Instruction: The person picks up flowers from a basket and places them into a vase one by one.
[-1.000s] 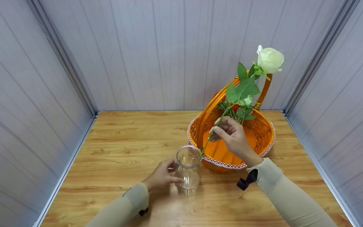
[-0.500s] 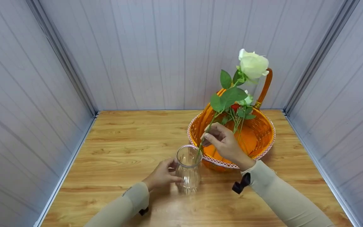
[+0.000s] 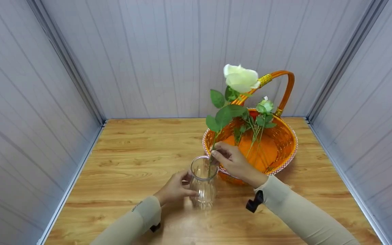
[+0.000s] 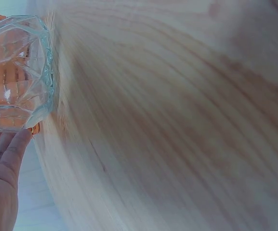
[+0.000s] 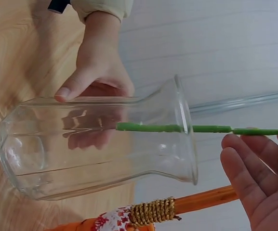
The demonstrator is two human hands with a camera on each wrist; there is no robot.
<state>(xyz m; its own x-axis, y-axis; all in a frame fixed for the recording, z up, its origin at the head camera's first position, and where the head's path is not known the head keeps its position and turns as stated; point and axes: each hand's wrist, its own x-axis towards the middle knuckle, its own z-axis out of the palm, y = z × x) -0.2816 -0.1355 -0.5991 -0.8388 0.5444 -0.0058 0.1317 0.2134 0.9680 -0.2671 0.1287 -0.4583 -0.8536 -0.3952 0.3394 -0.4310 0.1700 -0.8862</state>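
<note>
Clear glass vase with flared rim and faceted base (image 3: 204, 190): upright on table, front of basket, slightly left; far side partly lost in reflections, head view.
Left hand (image 3: 175, 190): curled round vase, thumb on near wall; fingers mostly hidden behind glass in head view, seen through it in right wrist view. Beige sleeve (image 3: 128, 221) cut off at bottom edge; cuff lettering too small to read.
Right hand (image 3: 233, 163): pinching stem just above vase rim, thumb against fingers; thumb mostly cut off at right wrist view's edge.
White rose with green leaves and slim green stem (image 3: 226, 117): held bloom up, leaning slightly right; stem end inside vase, past the rim, apart from the base. Whether stem touches glass wall: can't tell.
Orange woven basket with red-and-white trimmed rim (image 3: 296, 137): behind vase, to the right; front rim partly covered by right hand and forearm.
Arched orange handle (image 3: 288, 88): gold-wrapped; left part hidden behind rose.
Basket contents: pale green-white rosebud (image 3: 264, 106), thin stems, leaves; red bit (image 3: 254, 115) mostly hidden, shape unclear.
Wood-grain table (image 3: 141, 149): under everything; blurry in left wrist view.
Pale grey panel wall (image 3: 155, 58): behind; top cut off.
</note>
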